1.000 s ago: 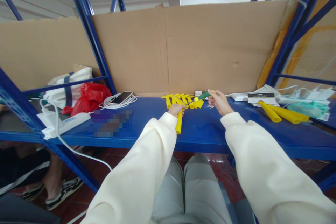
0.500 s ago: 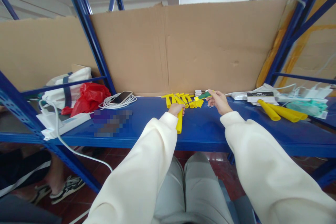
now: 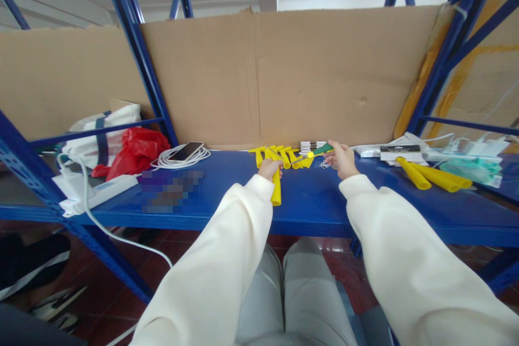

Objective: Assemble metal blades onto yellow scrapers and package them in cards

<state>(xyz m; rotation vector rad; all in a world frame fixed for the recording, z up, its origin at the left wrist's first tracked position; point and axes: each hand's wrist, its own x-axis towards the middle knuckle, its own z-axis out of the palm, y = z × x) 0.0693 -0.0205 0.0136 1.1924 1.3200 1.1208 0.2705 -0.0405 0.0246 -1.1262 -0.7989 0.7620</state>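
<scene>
My left hand [image 3: 269, 168] is closed around a yellow tapered plastic tube [image 3: 276, 191], whose wide end points down toward the shelf's front edge. In my right hand [image 3: 341, 159] is a screwdriver [image 3: 323, 149] with a green and yellow handle. Its metal shaft slants down to the left, and the tip is a little right of my left fingers. Just behind my hands, several more yellow plastic pieces [image 3: 286, 159] lie in a row. Small metal parts [image 3: 324, 164], too tiny to make out, are below the screwdriver handle.
A cardboard panel [image 3: 340, 75] backs the blue shelf [image 3: 316, 200]. To the right lie yellow tubes [image 3: 432, 175] and a clear plastic bag with green contents [image 3: 472, 168]. On the left are a phone [image 3: 187, 151], coiled white cable [image 3: 170, 164], red bag [image 3: 146, 146] and power strip [image 3: 101, 194].
My right hand has drawn the screwdriver slightly to the right, its tip farther from my left fingers. My left hand stays about where it was. At lower left, another person's foot has shifted.
</scene>
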